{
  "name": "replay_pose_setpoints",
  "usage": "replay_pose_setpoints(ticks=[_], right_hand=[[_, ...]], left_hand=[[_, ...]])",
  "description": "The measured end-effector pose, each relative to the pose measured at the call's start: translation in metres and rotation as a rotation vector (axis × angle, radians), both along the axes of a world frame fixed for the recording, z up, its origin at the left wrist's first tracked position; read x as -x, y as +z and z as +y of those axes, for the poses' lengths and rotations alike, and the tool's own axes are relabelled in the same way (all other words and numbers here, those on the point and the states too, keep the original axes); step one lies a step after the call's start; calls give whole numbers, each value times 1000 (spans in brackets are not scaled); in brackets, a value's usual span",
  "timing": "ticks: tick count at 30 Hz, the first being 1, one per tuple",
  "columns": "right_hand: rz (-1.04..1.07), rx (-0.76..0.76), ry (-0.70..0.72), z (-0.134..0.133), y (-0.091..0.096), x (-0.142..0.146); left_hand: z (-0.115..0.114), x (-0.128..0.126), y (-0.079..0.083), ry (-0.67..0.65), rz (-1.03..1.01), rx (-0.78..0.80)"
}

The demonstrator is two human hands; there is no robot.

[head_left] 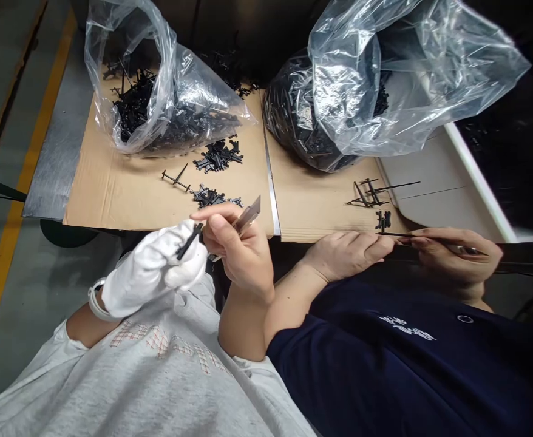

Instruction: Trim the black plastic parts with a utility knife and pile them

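Note:
My left hand (157,261), in a white glove, is closed around a small black plastic part (189,241) that sticks up between thumb and fingers. My bare right hand (239,249) grips a knife (249,213), its pointed metal blade angled up and to the right. The right hand's index finger reaches across to the gloved fingertips. Both hands are close together at the front edge of the cardboard. Just beyond them lies a pile of black plastic parts (209,197), with a second pile (220,156) behind it.
A clear bag of black parts (175,121) stands at back left, another bag (303,115) at back right. Thin black sprues (175,177) lie on the cardboard (112,194). At right, a co-worker's hands (348,252) hold a thin black piece, near a white tray (480,188).

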State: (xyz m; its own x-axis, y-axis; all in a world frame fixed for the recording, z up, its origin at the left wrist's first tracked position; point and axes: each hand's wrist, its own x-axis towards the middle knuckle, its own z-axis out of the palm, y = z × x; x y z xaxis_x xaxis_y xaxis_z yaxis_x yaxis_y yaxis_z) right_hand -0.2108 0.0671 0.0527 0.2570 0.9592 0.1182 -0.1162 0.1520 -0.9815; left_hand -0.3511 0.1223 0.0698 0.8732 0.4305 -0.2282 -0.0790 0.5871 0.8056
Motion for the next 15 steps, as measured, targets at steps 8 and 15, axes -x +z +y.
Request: replay_pose_setpoints(ticks=[8,15], right_hand=[[75,159,-74,3,9,2],[-106,343,-119,17,-25,-16]], left_hand=[[8,-4,-15,-97,-190,277],[27,-5,-45,263,490,-751]])
